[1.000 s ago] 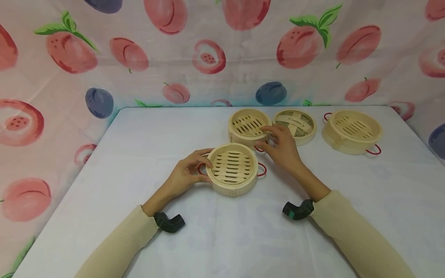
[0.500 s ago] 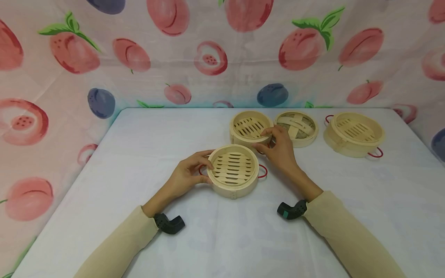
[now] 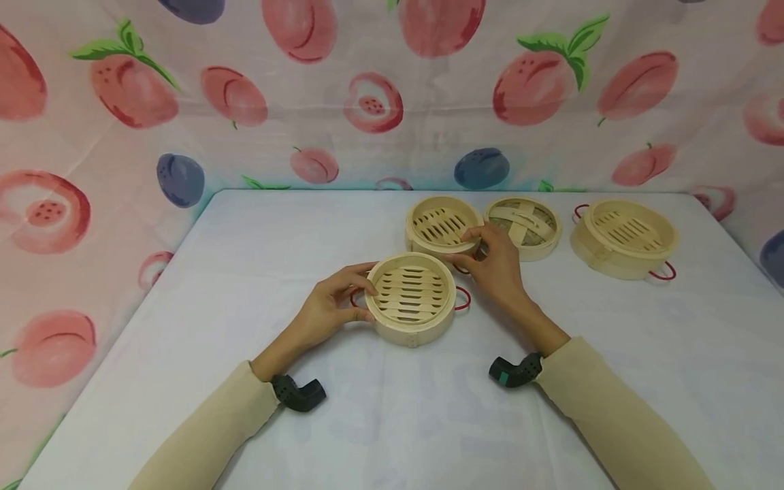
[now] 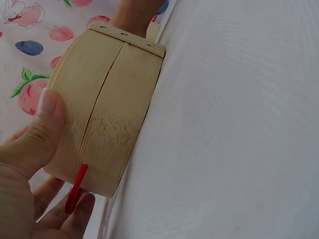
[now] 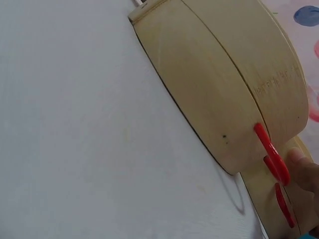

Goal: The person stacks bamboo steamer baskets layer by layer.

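In the head view, a round bamboo steamer basket [image 3: 412, 294] with a slatted base and red side handles stands at the table's middle. My left hand [image 3: 324, 306] grips its left side; the left wrist view has the thumb [image 4: 47, 112] on the wall and fingers behind the red handle [image 4: 76, 191]. Just behind stands a second steamer basket [image 3: 437, 223]. My right hand [image 3: 495, 262] pinches its right rim, fingers inside and thumb outside. The right wrist view looks past the front basket's wall [image 5: 209, 84] to that second basket [image 5: 261, 194], most of it hidden.
Right of the second basket lies a woven bamboo steamer lid [image 3: 523, 221], close to my right fingers. Farther right stands a deeper steamer basket [image 3: 625, 238] with red handles. A white cloth [image 3: 392, 422] covers the table, and a fruit-print curtain [image 3: 429, 102] rises behind it.
My right hand and forearm have shifted slightly left and closed in on the second basket's rim. The left hand keeps its hold on the front basket. The head view has shifted a little.
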`<state>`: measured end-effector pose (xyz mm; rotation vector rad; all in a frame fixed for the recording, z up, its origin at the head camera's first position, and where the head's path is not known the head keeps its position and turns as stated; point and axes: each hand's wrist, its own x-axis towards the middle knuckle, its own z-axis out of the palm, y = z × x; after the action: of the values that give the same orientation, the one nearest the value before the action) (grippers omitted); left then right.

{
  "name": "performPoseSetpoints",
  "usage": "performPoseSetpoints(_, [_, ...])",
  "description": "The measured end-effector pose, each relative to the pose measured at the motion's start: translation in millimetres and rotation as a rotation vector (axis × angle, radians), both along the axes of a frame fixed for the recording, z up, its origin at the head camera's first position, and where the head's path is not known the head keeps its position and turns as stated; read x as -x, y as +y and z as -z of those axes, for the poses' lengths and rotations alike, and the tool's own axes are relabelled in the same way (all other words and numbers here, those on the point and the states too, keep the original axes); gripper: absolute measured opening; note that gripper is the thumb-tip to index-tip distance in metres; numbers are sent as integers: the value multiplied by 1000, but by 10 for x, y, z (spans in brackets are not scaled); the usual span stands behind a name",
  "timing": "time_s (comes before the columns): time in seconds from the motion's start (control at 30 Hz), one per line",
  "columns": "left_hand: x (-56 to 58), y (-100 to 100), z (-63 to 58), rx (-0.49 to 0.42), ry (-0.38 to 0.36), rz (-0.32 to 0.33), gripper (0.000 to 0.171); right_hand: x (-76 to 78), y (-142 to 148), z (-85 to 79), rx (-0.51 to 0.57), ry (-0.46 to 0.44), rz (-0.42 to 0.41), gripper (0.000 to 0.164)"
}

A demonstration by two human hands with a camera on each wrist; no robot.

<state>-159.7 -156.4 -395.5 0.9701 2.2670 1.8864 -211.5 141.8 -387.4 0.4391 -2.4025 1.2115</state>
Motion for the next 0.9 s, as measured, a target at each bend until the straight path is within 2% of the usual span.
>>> performPoseSetpoints(0.07, [-16,5,-19,9,-7,-4,37,-8,2,0,-1,-3,7,32])
performPoseSetpoints(0.3, [-125,48,-229,30,-2,-13,37,-20,7,-48,-10,18,3,32])
performPoseSetpoints(0.67, [-120,44,-232,-10,-9,9,38,-48,35,-218,8,15,14,31])
performPoseSetpoints(0.9, [-116,38,-213,-9,-9,11,39,-87,91,-373,82,-102,37,34])
